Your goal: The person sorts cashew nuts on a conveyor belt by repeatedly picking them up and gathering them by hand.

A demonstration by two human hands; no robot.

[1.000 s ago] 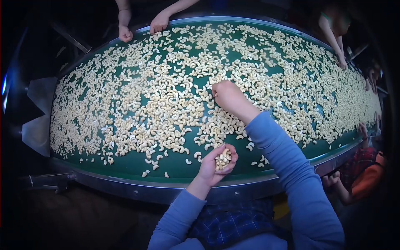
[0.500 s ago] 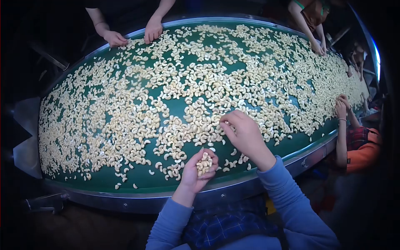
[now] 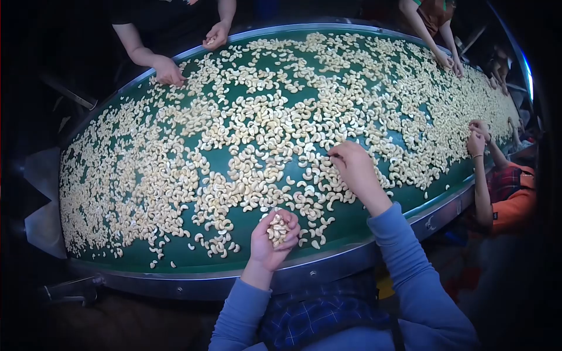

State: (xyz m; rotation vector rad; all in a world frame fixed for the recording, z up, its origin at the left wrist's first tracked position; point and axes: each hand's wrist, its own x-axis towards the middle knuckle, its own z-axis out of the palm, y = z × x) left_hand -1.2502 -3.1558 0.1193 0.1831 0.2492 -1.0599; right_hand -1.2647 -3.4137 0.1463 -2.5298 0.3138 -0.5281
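Pale cashews (image 3: 257, 126) lie scattered over a green conveyor belt (image 3: 213, 167). My left hand (image 3: 266, 243) is cupped at the belt's near side, palm up, with its fingers curled round a small heap of cashews (image 3: 278, 230). Farther in and to the right, my right hand (image 3: 358, 172) reaches low over the nuts. Its thumb and index finger come together just above the cashews; whatever may be between the fingertips is too small to make out.
A metal rim (image 3: 313, 274) runs along the belt's near edge. Across the belt one person's hand (image 3: 170, 73) touches nuts, and their other hand (image 3: 217, 36) holds some. More workers' hands (image 3: 449, 63) are at the far right. Metal guides (image 3: 47, 228) stand at the left end.
The cashews have shifted left along the belt. My right hand has moved slightly right and away from me; my left hand has drifted slightly left, still holding its heap.
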